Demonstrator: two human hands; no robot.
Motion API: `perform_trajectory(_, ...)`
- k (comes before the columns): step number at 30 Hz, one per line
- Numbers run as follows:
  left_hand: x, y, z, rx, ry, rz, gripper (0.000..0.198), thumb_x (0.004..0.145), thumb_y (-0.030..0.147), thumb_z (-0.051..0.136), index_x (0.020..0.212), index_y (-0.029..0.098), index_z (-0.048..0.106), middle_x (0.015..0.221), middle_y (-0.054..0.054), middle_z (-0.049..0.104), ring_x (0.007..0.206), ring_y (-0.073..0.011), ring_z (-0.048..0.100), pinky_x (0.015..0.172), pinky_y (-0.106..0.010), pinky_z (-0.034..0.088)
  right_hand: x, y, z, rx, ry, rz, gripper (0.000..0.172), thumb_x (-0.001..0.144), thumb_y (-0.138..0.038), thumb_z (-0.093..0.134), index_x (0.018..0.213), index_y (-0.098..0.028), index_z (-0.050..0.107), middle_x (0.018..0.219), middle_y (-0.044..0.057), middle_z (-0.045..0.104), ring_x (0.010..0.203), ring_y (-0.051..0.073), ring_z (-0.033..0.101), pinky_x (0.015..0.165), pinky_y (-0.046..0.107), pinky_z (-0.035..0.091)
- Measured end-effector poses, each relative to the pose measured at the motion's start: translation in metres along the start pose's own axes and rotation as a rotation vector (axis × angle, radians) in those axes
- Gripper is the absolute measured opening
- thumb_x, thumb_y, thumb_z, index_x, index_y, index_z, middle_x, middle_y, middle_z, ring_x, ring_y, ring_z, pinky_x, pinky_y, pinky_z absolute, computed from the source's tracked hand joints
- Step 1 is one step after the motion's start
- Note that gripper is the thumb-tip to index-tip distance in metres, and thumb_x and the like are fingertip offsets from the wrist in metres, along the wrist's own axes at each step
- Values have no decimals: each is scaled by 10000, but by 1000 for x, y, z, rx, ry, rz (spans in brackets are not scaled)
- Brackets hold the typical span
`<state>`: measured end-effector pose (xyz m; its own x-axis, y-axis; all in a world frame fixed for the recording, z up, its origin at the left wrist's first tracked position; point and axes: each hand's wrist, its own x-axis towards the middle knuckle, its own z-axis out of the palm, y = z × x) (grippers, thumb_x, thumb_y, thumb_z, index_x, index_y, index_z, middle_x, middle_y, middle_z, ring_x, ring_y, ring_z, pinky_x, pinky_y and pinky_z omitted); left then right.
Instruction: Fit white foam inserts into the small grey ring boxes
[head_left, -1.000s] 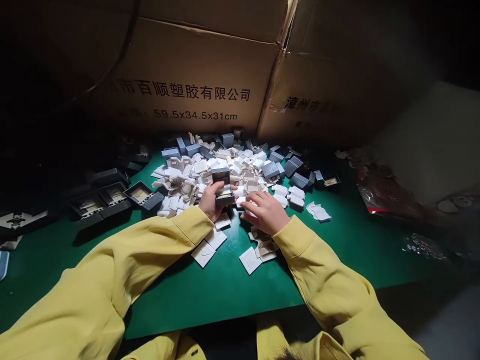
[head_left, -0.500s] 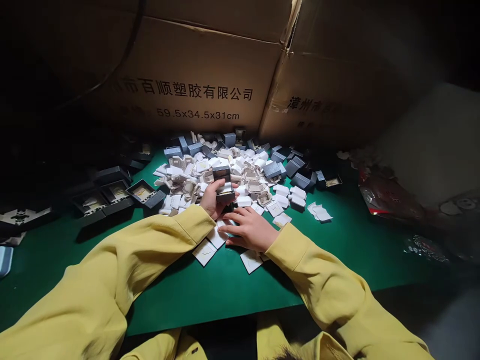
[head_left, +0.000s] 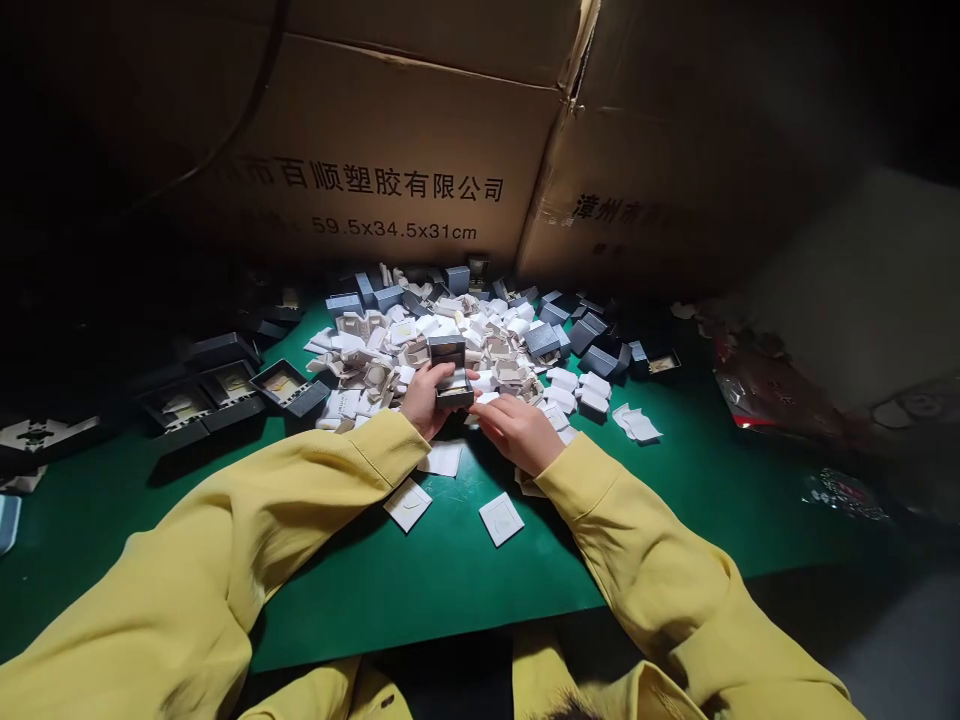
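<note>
Over a pile of white pieces [head_left: 491, 325], one open dark box [head_left: 450, 352] sits pinched in the left hand [head_left: 424, 400], while the right hand [head_left: 519, 430], its grip unclear, has just moved up beside it, two square cards [head_left: 501, 519] lying nearest on the green tabletop [head_left: 420, 600], two brown cartons [head_left: 390, 125] behind.

1. Desk [head_left: 360, 620]: green, smooth top.
2. Cartons [head_left: 420, 120]: brown, side by side behind the desk, printed in black.
3. Cable [head_left: 251, 110]: dark, curving across the left carton.
4. Light: brightest at the desk's centre; outer edges in deep shadow.
</note>
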<state>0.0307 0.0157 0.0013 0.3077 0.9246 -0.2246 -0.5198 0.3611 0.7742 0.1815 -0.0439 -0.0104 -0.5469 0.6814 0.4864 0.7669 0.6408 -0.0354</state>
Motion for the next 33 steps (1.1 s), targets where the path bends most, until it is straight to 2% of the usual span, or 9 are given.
perform_trajectory(4, -3, 0, 1, 60, -7, 1, 285, 720, 224, 534, 986, 127, 497, 720, -49, 646, 506, -143, 606, 459, -247, 475, -1, 3, -7, 53, 121, -33, 239, 890, -178, 434, 1057, -173, 606, 847, 57, 665, 756, 144, 566, 676, 266, 463)
perform_trajectory(11, -3, -6, 4, 168, -41, 79, 224, 660, 231, 568, 861, 137, 548, 711, -8, 622, 622, -118, 580, 599, -230, 452, 1, 1, -22, 103, 402, -83, 331, 828, -84, 481, 1138, -160, 571, 912, 70, 678, 782, 141, 606, 692, 260, 500)
perform_trajectory(17, -2, -9, 2, 211, -57, 76, 275, 644, 244, 600, 897, 140, 566, 752, -8, 620, 660, -110, 572, 628, -225, 440, 1, 2, -24, 145, 431, -95, 317, 813, -90, 505, 1110, -171, 580, 875, 68, 680, 749, 146, 596, 659, 277, 501)
perform_trajectory(21, -3, -9, 2, 265, -125, 16, 322, 651, 290, 606, 941, 160, 553, 710, -7, 617, 571, -120, 562, 555, -249, 448, 1, 0, -25, 175, 526, 25, 240, 791, -104, 543, 1008, -192, 593, 771, 48, 660, 713, 157, 577, 650, 307, 502)
perform_trajectory(24, -2, -10, 0, 382, -176, 41, 340, 653, 302, 576, 965, 166, 558, 729, -15, 622, 571, -144, 570, 551, -283, 471, 3, -3, -26, 236, 575, 99, 174, 778, -103, 562, 927, -191, 585, 733, 41, 626, 650, 142, 556, 591, 286, 499)
perform_trajectory(27, -2, -10, -3, 589, -227, 133, 290, 660, 290, 563, 914, 151, 586, 778, -25, 622, 674, -166, 583, 641, -302, 491, 3, -4, -25, 311, 574, 131, 155, 788, -110, 558, 923, -186, 564, 745, 39, 612, 612, 120, 546, 561, 258, 499)
perform_trajectory(29, -4, -8, -3, 690, -260, 185, 285, 665, 279, 571, 914, 142, 596, 839, -32, 623, 785, -187, 585, 739, -317, 486, 3, -4, -23, 322, 568, 130, 168, 798, -107, 548, 943, -191, 554, 776, 42, 621, 648, 120, 569, 598, 259, 515)
perform_trajectory(33, -8, -7, -1, 589, -372, 101, 393, 697, 326, 578, 1041, 141, 541, 899, -48, 620, 874, -217, 595, 804, -367, 480, 1, 2, -19, 196, 600, 113, 217, 803, -96, 536, 992, -199, 561, 848, 66, 650, 782, 150, 614, 680, 282, 532)
